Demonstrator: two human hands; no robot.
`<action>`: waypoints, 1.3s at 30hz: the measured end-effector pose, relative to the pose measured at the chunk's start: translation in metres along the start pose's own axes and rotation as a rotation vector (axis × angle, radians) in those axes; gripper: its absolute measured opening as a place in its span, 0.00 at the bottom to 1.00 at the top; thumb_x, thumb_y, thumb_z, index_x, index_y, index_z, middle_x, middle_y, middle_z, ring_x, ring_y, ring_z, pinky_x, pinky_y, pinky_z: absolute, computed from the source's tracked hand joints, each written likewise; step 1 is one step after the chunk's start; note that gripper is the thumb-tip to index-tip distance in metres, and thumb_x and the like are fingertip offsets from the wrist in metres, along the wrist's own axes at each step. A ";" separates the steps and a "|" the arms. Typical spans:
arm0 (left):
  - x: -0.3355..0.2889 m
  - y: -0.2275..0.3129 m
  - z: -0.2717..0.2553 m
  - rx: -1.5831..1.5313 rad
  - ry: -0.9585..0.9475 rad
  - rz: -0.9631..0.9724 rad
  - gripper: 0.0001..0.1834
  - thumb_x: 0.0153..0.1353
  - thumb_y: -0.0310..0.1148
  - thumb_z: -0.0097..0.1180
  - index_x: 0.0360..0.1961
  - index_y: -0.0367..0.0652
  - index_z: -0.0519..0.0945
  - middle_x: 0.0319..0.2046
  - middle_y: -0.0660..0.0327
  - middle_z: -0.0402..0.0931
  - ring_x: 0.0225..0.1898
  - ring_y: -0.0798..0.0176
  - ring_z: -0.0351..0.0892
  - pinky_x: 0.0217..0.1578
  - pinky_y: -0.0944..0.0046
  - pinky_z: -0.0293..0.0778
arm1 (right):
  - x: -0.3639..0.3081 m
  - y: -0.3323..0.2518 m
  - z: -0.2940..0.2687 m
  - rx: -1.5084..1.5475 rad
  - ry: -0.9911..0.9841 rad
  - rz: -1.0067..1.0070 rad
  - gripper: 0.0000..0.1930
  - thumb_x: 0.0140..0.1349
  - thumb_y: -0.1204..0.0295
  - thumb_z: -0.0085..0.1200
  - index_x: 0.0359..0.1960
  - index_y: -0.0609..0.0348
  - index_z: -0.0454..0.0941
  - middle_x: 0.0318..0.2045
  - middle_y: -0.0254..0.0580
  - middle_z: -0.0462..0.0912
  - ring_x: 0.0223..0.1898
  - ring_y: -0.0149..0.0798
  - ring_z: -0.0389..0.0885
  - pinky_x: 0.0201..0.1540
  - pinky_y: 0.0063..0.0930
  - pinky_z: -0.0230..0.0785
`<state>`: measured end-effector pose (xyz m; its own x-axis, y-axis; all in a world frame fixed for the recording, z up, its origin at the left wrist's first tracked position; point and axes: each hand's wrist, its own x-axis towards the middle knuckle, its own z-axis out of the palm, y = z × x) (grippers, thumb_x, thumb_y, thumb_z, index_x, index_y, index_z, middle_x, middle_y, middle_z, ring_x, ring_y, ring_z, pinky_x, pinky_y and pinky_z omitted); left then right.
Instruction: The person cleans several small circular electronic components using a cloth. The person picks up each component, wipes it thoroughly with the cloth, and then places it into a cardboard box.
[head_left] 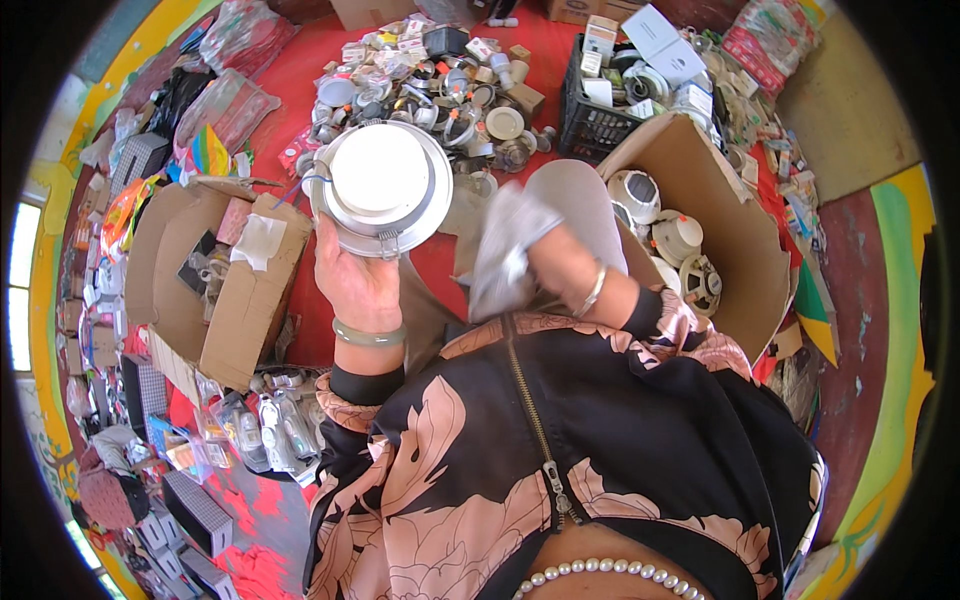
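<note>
L hand (pixel 358 282) grasping lower edge of round white lamp fitting (pixel 380 180), upper L of frame ctr. R hand (pixel 558 264), nr ctr, clenched on grey cloth-like bundle (pixel 508 255), blurred. Cardboard box (pixel 745 225) w/ round white units (pixel 678 236) at R; mixed lamp parts (pixel 445 90) upper ctr; black crate (pixel 592 118) upper R.

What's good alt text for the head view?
Left hand holds up a round white fixture; right hand, blurred, is partly covered by pale cloth-like material. Beyond lies a heap of fittings; open cardboard boxes stand left and right.
</note>
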<state>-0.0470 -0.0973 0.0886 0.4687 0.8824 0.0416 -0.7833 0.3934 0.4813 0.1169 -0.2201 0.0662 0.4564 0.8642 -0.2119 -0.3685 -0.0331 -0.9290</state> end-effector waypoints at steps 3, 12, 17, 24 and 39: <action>-0.001 0.005 -0.006 0.018 -0.007 0.016 0.23 0.67 0.39 0.35 0.59 0.38 0.60 0.56 0.55 0.64 0.56 0.56 0.65 0.55 0.50 0.65 | 0.026 -0.041 -0.028 0.561 -0.065 -0.177 0.15 0.64 0.65 0.42 0.46 0.61 0.70 0.42 0.42 0.77 0.42 0.37 0.76 0.46 0.31 0.70; -0.014 -0.024 0.022 0.078 -0.036 -0.116 0.24 0.67 0.44 0.33 0.58 0.40 0.61 0.55 0.58 0.65 0.55 0.58 0.66 0.55 0.56 0.63 | 0.029 -0.052 0.044 -1.118 -0.112 -1.016 0.37 0.41 0.62 0.64 0.57 0.48 0.63 0.55 0.62 0.62 0.58 0.64 0.58 0.60 0.48 0.53; -0.022 -0.019 0.032 -0.033 -0.133 -0.151 0.29 0.66 0.51 0.32 0.59 0.41 0.60 0.57 0.59 0.62 0.58 0.58 0.63 0.56 0.55 0.62 | 0.039 -0.031 0.035 -0.694 -0.141 -0.907 0.31 0.49 0.59 0.58 0.56 0.53 0.65 0.53 0.56 0.66 0.52 0.54 0.66 0.57 0.38 0.57; -0.009 -0.010 0.027 -0.220 -0.172 -0.458 0.33 0.63 0.57 0.34 0.59 0.43 0.61 0.57 0.55 0.63 0.58 0.55 0.63 0.57 0.52 0.59 | 0.035 -0.063 0.014 -0.598 -0.485 -1.026 0.29 0.53 0.52 0.53 0.53 0.57 0.70 0.50 0.49 0.71 0.52 0.48 0.68 0.56 0.34 0.58; -0.015 -0.013 0.014 -0.308 -0.281 -0.599 0.26 0.65 0.46 0.37 0.56 0.38 0.63 0.51 0.49 0.68 0.52 0.49 0.69 0.52 0.50 0.67 | 0.025 -0.085 0.010 -0.462 -0.779 -0.977 0.14 0.57 0.64 0.49 0.37 0.61 0.80 0.43 0.51 0.78 0.51 0.48 0.71 0.52 0.39 0.62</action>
<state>-0.0384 -0.1191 0.0944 0.9076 0.4097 0.0917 -0.4197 0.8791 0.2259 0.1517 -0.1911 0.1424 -0.2622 0.6851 0.6796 0.2206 0.7281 -0.6490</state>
